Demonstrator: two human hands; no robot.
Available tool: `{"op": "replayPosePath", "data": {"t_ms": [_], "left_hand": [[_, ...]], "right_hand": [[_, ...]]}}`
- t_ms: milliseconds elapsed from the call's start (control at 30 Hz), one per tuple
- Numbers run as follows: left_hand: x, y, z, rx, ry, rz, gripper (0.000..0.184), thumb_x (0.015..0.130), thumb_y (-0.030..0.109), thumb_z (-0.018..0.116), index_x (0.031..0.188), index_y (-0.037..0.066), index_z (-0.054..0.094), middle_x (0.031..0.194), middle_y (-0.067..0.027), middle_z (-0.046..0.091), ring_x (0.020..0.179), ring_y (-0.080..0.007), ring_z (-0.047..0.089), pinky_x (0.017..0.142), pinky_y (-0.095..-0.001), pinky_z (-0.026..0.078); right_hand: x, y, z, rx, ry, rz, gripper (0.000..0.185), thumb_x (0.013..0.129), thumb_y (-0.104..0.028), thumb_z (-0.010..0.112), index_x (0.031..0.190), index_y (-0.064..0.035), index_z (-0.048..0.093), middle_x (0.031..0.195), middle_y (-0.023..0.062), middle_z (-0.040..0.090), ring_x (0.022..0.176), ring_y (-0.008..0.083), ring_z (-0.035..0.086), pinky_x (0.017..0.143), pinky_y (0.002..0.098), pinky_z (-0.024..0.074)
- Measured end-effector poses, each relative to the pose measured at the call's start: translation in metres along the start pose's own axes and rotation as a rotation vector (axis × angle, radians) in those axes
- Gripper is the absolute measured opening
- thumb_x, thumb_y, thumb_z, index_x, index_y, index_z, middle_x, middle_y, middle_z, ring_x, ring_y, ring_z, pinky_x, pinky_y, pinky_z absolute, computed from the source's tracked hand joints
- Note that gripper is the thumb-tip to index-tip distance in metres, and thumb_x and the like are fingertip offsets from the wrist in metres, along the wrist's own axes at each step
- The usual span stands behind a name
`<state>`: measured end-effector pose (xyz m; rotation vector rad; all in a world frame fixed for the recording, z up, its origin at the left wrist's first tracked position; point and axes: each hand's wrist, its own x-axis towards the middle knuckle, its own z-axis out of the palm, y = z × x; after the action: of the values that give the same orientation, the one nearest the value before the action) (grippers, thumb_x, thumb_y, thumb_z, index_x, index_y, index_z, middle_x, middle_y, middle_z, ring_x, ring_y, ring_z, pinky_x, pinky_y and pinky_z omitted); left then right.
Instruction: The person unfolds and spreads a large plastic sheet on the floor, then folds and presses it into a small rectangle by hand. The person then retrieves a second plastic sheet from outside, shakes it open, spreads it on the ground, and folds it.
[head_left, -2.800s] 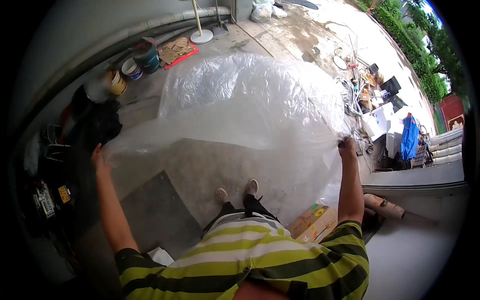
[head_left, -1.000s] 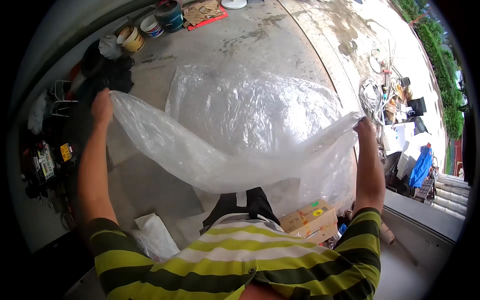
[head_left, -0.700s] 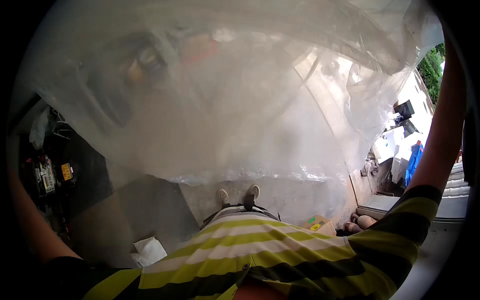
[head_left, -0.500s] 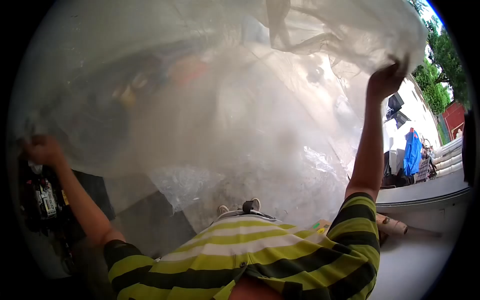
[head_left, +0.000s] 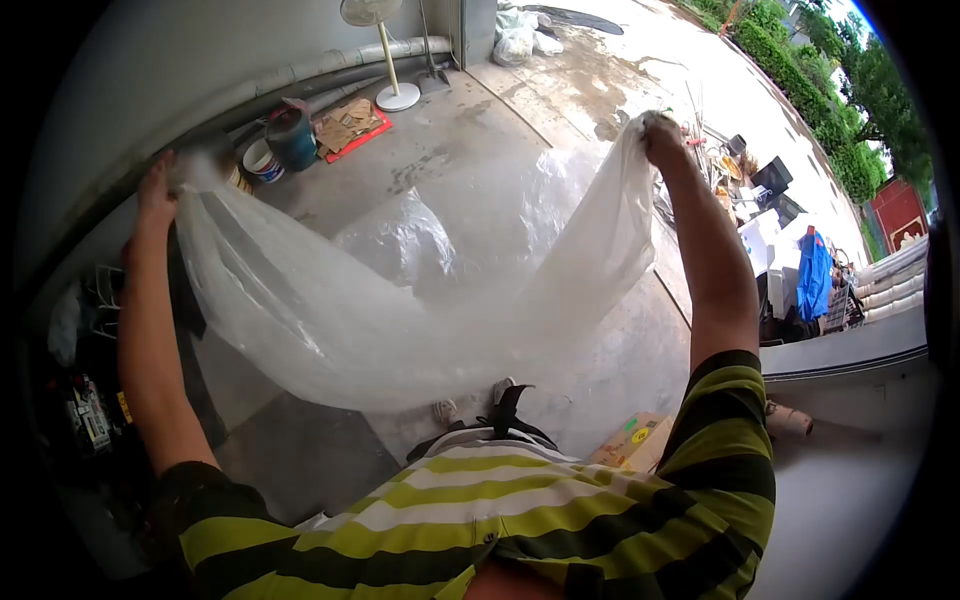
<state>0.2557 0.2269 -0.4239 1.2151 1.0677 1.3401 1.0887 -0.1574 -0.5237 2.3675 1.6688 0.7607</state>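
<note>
A large clear plastic sheet (head_left: 400, 340) hangs in a deep sag between my two raised hands. My left hand (head_left: 160, 190) is closed on its left end, at the upper left. At the upper right, my right hand (head_left: 662, 140) grips the gathered right end. The middle of the sheet droops in front of my legs and partly covers my shoes. Behind the sag, more crinkled, shiny plastic spreads low over the concrete floor.
Buckets (head_left: 291, 138), flattened cardboard (head_left: 348, 124) and a white stand base (head_left: 398, 96) line the back wall. Mixed items and a blue cloth (head_left: 815, 275) lie right. A cardboard box (head_left: 636, 442) is near my right side; dark equipment (head_left: 90, 412) stands left.
The sheet, earlier lifted high and billowing across most of the view, has come down into a sag. Both hands still grip its ends; my left hand is higher than half a second ago.
</note>
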Motion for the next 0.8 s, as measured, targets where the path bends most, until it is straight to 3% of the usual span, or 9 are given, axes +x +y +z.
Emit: {"op": "replayPosePath", "data": {"t_ms": [100,233,333,433,500,533,600,667,800], "left_hand": [[-0.054,0.172,0.067,0.409,-0.004,0.657,0.04,0.098,0.025,0.052,0.131,0.002,0.055,0.121,-0.0108,0.061,0.104,-0.0245,0.06,0.09,-0.0351,0.045],[-0.105,0.082,0.003,0.707,0.154,0.73,0.041,0.094,0.021,0.057,0.13,0.002,0.055,0.119,-0.0121,0.063,0.103,-0.0257,0.061,0.089,-0.0368,0.047],[-0.176,-0.129,-0.077,1.221,-0.034,0.209,0.043,0.09,0.018,0.061,0.129,0.001,0.056,0.118,-0.0131,0.064,0.103,-0.0265,0.062,0.088,-0.0381,0.048],[-0.337,-0.295,-0.108,1.825,-0.878,-0.812,0.045,0.087,0.015,0.065,0.129,0.001,0.056,0.116,-0.0141,0.066,0.102,-0.0273,0.063,0.086,-0.0393,0.049],[-0.399,-0.353,-0.135,1.513,-0.63,-0.767,0.043,0.085,0.011,0.066,0.126,0.0,0.058,0.116,-0.0139,0.066,0.1,-0.0261,0.063,0.085,-0.0395,0.05],[-0.387,-0.383,-0.145,1.244,-0.435,-0.582,0.041,0.084,0.009,0.066,0.123,0.0,0.059,0.115,-0.0133,0.066,0.098,-0.0245,0.064,0.083,-0.0392,0.05],[-0.421,-0.333,-0.139,1.018,-0.296,-0.95,0.023,0.092,0.009,0.052,0.11,0.001,0.064,0.102,-0.0167,0.065,0.092,-0.0279,0.063,0.079,-0.0427,0.052],[-0.345,-0.335,-0.122,0.531,0.003,-1.203,0.021,0.095,0.01,0.046,0.103,0.002,0.063,0.095,-0.0146,0.063,0.086,-0.028,0.062,0.072,-0.0455,0.053],[-0.104,-0.284,-0.068,0.148,0.087,-0.468,0.03,0.099,0.015,0.048,0.125,0.005,0.058,0.107,-0.0065,0.064,0.095,-0.0193,0.061,0.079,-0.0363,0.052]], "right_hand": [[0.07,0.059,-0.175,-0.305,0.234,0.114,0.008,0.076,-0.012,0.063,0.083,-0.0121,0.066,0.082,0.0077,0.069,0.079,0.0253,0.067,0.069,0.0394,0.0516],[0.029,0.099,-0.244,0.445,1.282,0.255,0.019,0.096,-0.021,0.053,0.105,-0.0084,0.063,0.079,0.0061,0.061,0.07,0.0191,0.058,0.058,0.0318,0.0454],[-0.118,-0.009,0.001,0.605,0.634,0.495,0.026,0.093,-0.017,0.053,0.114,-0.0048,0.061,0.101,0.0167,0.062,0.093,0.0299,0.059,0.077,0.038,0.0464],[-0.329,-0.129,0.188,0.682,-0.407,0.675,0.033,0.089,-0.016,0.054,0.119,-0.0047,0.062,0.117,0.021,0.063,0.11,0.0346,0.059,0.091,0.0404,0.0473],[-0.462,-0.181,0.181,0.56,-0.877,0.64,0.034,0.086,-0.018,0.057,0.117,-0.0093,0.067,0.121,0.0155,0.064,0.113,0.0296,0.06,0.094,0.0369,0.0477],[-0.474,-0.196,0.197,0.639,-0.581,0.926,0.028,0.087,-0.018,0.056,0.111,-0.0106,0.069,0.113,0.0132,0.067,0.106,0.025,0.064,0.089,0.0347,0.0505],[-0.494,-0.169,0.295,0.014,-1.193,-0.244,0.029,0.072,-0.029,0.072,0.096,-0.013,0.075,0.105,0.0093,0.07,0.101,0.0263,0.066,0.087,0.0303,0.0509],[-0.408,-0.168,0.289,-0.077,-1.098,-0.243,0.013,0.07,-0.024,0.07,0.081,-0.0183,0.074,0.095,0.0034,0.072,0.094,0.0177,0.066,0.081,0.0313,0.0519],[-0.129,-0.138,0.164,0.22,-0.406,0.044,0.01,0.079,-0.024,0.064,0.082,-0.0152,0.068,0.084,0.0054,0.066,0.089,0.0211,0.063,0.082,0.0302,0.0496]]}}
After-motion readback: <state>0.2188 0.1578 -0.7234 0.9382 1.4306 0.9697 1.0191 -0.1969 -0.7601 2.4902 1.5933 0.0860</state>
